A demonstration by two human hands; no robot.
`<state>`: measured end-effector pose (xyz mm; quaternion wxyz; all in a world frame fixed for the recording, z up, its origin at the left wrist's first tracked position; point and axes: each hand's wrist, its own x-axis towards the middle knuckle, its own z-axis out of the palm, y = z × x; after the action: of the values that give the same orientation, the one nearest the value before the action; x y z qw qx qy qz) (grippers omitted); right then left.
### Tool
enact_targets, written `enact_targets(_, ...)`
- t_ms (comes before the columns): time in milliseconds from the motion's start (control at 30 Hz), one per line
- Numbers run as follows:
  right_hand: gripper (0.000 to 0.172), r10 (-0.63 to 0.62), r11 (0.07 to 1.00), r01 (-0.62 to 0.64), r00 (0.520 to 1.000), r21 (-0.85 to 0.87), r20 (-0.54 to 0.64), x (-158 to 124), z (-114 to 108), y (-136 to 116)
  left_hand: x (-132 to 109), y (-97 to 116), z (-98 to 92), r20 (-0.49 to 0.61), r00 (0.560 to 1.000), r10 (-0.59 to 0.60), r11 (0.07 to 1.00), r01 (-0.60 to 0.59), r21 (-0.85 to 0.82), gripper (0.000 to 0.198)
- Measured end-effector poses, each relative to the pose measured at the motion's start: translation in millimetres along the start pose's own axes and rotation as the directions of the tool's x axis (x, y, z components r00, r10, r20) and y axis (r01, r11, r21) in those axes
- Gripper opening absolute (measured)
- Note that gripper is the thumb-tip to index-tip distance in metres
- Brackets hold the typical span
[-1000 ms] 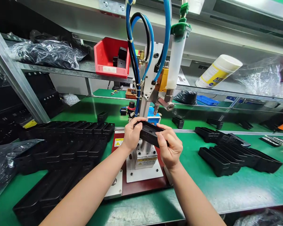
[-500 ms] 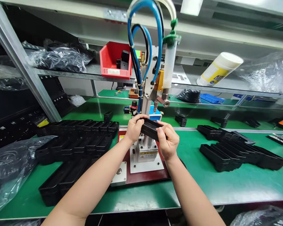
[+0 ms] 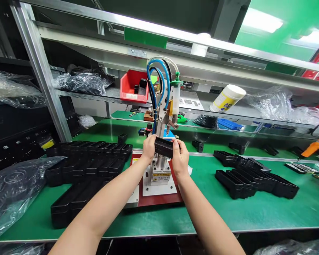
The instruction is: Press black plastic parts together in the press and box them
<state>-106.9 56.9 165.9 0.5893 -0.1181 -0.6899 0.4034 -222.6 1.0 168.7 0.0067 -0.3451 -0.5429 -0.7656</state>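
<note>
A black plastic housing (image 3: pixel 164 146), long and narrow, is held between my two hands in front of the bench machine. My left hand (image 3: pixel 149 148) is closed on its left end. At its right end my right hand (image 3: pixel 180 156) grips it, thumb on the near face. Just above the housing is the metal nozzle (image 3: pixel 168 131) of the dispensing machine (image 3: pixel 162 117), which carries a clear syringe (image 3: pixel 176 99) with a green cap. Whether housing and nozzle touch, I cannot tell. The machine's white base plate (image 3: pixel 159 190) shows below my hands.
Rows of black housings (image 3: pixel 90 166) cover the left of the green bench (image 3: pixel 202 212), beside a plastic bag (image 3: pixel 18 191). More housings (image 3: pixel 257 180) lie at the right. A red bin (image 3: pixel 133 96) and a white-yellow canister (image 3: pixel 228 98) sit on the shelf (image 3: pixel 114 92).
My view has tilted up and back, showing more of the upper shelf. The housing, in both hands throughout, is now turned with its side toward me, and my right hand has shifted its grip.
</note>
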Motion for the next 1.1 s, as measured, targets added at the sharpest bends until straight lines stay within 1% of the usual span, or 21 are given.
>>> enact_targets(100,0.038,0.000,1.000,0.001,0.999,0.019,-0.035,3.8,-0.2,-4.6,0.8,5.0,3.3,-0.071,0.996,0.044,0.999,-0.042,0.030,0.033)
enact_targets(167,0.037,-0.014,0.998,0.018,0.997,0.059,-0.077,4.4,-0.4,-8.7,0.3,12.2,3.6,-0.084,0.993,0.082,0.996,-0.078,0.052,0.035)
enact_targets(233,0.033,-0.037,0.994,0.047,0.994,0.101,-0.101,0.3,-1.1,-14.7,-5.2,22.3,-0.3,-0.084,0.989,0.119,0.991,-0.113,0.075,0.037)
enact_targets(300,0.031,-0.041,0.989,0.055,0.994,0.137,-0.103,-12.1,-3.7,-22.3,-19.3,33.6,-9.9,-0.076,0.987,0.142,0.986,-0.134,0.098,0.036)
enact_targets(333,0.030,-0.022,0.987,0.036,0.996,0.157,-0.092,-22.1,-6.1,-26.4,-30.0,39.2,-16.7,-0.059,0.986,0.153,0.983,-0.146,0.109,0.035)
enact_targets(400,0.029,0.066,0.975,-0.055,0.997,0.215,-0.043,-47.9,-13.1,-34.6,-57.1,49.4,-33.2,0.005,0.978,0.208,0.969,-0.207,0.132,0.032)
enact_targets(433,0.028,0.127,0.960,-0.124,0.992,0.250,0.003,-62.4,-17.5,-38.3,-72.0,54.0,-42.0,0.043,0.963,0.266,0.952,-0.270,0.148,0.029)
enact_targets(467,0.028,0.192,0.937,-0.201,0.979,0.285,0.062,-77.0,-22.3,-41.7,-86.9,58.3,-50.6,0.079,0.936,0.342,0.922,-0.351,0.164,0.026)
enact_targets(533,0.029,0.307,0.864,-0.359,0.931,0.352,0.195,-103.0,-32.1,-47.9,-113.7,67.0,-65.6,0.122,0.851,0.510,0.829,-0.525,0.192,0.019)
enact_targets(567,0.029,0.349,0.822,-0.424,0.903,0.380,0.252,-113.6,-36.8,-50.9,-124.9,71.8,-71.5,0.128,0.809,0.574,0.782,-0.588,0.206,0.019)
enact_targets(600,0.029,0.376,0.784,-0.472,0.878,0.403,0.298,-122.2,-41.2,-53.8,-134.4,76.9,-76.2,0.128,0.777,0.616,0.746,-0.628,0.219,0.022)
enact_targets(633,0.029,0.392,0.754,-0.505,0.859,0.420,0.329,-129.0,-45.2,-56.8,-142.1,82.2,-79.7,0.123,0.758,0.640,0.725,-0.649,0.229,0.026)
enact_targets(667,0.029,0.401,0.733,-0.526,0.846,0.431,0.351,-134.2,-48.4,-59.7,-148.3,87.4,-82.1,0.116,0.753,0.647,0.718,-0.654,0.240,0.028)
enact_targets(733,0.031,0.413,0.703,-0.552,0.831,0.450,0.373,-140.8,-52.1,-64.9,-156.5,95.9,-84.5,0.099,0.757,0.646,0.716,-0.646,0.267,0.030)
enact_targets(767,0.033,0.426,0.686,-0.567,0.821,0.457,0.380,-143.0,-52.2,-66.9,-158.8,98.4,-85.3,0.083,0.749,0.658,0.709,-0.652,0.269,0.030)
enact_targets(833,0.035,0.473,0.652,-0.603,0.798,0.460,0.374,-146.3,-48.9,-69.0,-160.5,99.1,-87.5,0.052,0.729,0.683,0.695,-0.670,0.259,0.029)
enact_targets(900,0.035,0.527,0.634,-0.637,0.771,0.440,0.357,-149.1,-42.7,-68.4,-160.4,94.5,-93.0,0.053,0.736,0.675,0.701,-0.663,0.263,0.024)
enact_targets(967,0.034,0.563,0.621,-0.673,0.739,0.402,0.369,-151.3,-36.6,-66.3,-161.6,87.6,-102.9,0.107,0.775,0.623,0.725,-0.623,0.293,0.022)
enact_targets(1000,0.034,0.571,0.613,-0.691,0.722,0.383,0.389,-152.1,-34.2,-65.4,-163.7,84.5,-109.4,0.149,0.788,0.597,0.733,-0.611,0.298,0.025)
enact_targets(1033,0.035,0.573,0.602,-0.710,0.703,0.366,0.421,-152.7,-32.4,-65.0,-167.2,82.1,-116.8,0.201,0.791,0.577,0.737,-0.611,0.288,0.033)
enact_targets(1100,0.036,0.568,0.577,-0.746,0.659,0.332,0.493,-154.1,-29.6,-66.4,-179.0,80.8,-133.5,0.329,0.774,0.540,0.740,-0.624,0.252,0.057)
